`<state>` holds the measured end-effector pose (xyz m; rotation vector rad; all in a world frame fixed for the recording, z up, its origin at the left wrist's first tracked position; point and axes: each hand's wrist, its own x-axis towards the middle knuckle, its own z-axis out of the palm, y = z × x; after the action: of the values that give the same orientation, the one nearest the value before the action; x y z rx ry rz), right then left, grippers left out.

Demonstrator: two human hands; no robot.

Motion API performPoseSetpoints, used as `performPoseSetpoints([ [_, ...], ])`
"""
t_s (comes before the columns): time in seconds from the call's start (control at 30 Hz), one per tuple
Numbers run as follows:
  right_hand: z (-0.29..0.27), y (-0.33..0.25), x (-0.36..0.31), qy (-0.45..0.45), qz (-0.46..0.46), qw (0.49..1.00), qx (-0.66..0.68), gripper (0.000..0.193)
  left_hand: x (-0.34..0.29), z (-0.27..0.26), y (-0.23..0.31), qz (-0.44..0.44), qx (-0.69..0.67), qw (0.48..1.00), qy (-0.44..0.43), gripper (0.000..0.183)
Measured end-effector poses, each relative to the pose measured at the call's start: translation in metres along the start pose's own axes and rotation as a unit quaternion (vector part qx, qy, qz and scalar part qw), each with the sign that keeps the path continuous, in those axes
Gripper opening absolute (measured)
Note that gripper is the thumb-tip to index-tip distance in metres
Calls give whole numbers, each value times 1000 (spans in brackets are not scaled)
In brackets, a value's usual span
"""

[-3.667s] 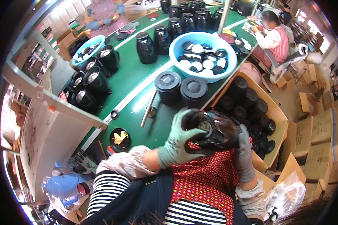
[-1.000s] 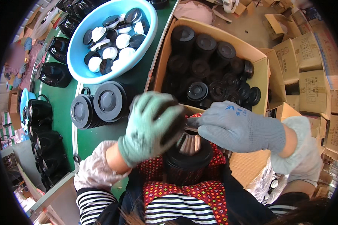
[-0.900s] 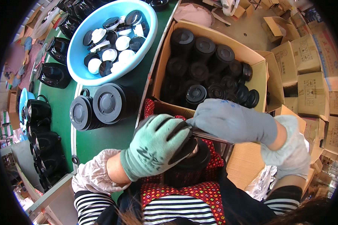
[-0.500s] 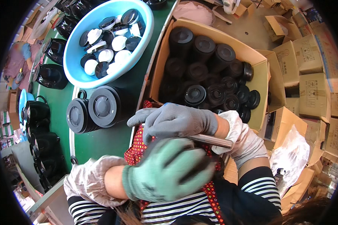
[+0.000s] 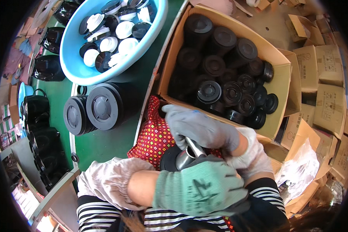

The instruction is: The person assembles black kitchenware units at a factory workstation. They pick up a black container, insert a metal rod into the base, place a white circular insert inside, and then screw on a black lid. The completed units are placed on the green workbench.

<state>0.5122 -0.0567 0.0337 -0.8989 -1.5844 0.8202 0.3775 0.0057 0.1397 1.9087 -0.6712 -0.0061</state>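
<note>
My left hand, in a green knit glove, lies low over my lap with curled fingers; what it grips is hidden beneath it. Above it my right hand, in a grey glove, is closed around a narrow shiny metal piece that slants down toward the green glove. Between the hands a short steel cylinder shows partly, next to a black round part. Whether these metal parts are joined I cannot tell. Red patterned cloth lies behind them.
At right stands a cardboard box of black cylinders and lids. On the green bench are stacked grey-black discs, a blue basin of black and white lids, and several glossy black pots. Cartons are piled far right.
My left hand has moved right and turned, showing the back of its glove. My right hand has shifted slightly right and tilted downward. The steel cylinder and black round part have come into sight.
</note>
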Motion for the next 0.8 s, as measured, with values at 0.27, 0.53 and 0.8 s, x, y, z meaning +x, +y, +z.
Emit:
performPoseSetpoints([
  [0.27, -32, -68, -18, -129, 296, 915, -244, 77, -106, -34, -26, 1, -400, 901, 169, 60],
  [0.53, -50, -61, -8, -213, 254, 931, -152, 56, -14, -59, 49, -169, 379, 894, -169, 75],
  [0.8, -34, -87, -2, -179, 412, 879, -158, 63, -52, -50, 14, -286, 255, 918, -101, 65],
])
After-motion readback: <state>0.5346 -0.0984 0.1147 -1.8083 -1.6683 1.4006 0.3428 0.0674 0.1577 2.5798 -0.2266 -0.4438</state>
